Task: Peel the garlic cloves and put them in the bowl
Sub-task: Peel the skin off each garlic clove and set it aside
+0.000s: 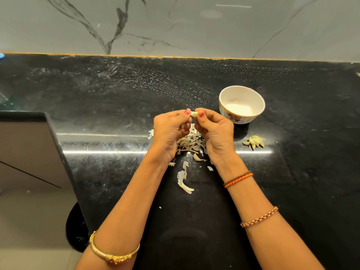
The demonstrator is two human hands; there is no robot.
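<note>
Pale and papery-white, a small garlic clove [194, 114] is pinched between the two raised hands above the middle of the black speckled stone countertop [116, 90]. The left hand [170, 133] grips one end with curled thumb and fingertips, and the right hand [215, 131] pinches the other end the same way, red-painted nails meeting over it. The clove's long axis runs roughly left to right, parallel to the counter's back edge; which end is its tip cannot be told.

Directly under the hands lies a loose heap of white garlic skins and stems [191, 142], with a single pale clove [197, 157] and longer strips of skin [184, 179] nearer the front edge. Right of the right hand, toward the counter's right side, sits a small cluster of yellowish peeled cloves [254, 142]. Just beyond it stands a round white ceramic bowl with a floral band [241, 104], upright; no cloves can be made out inside it.
</note>
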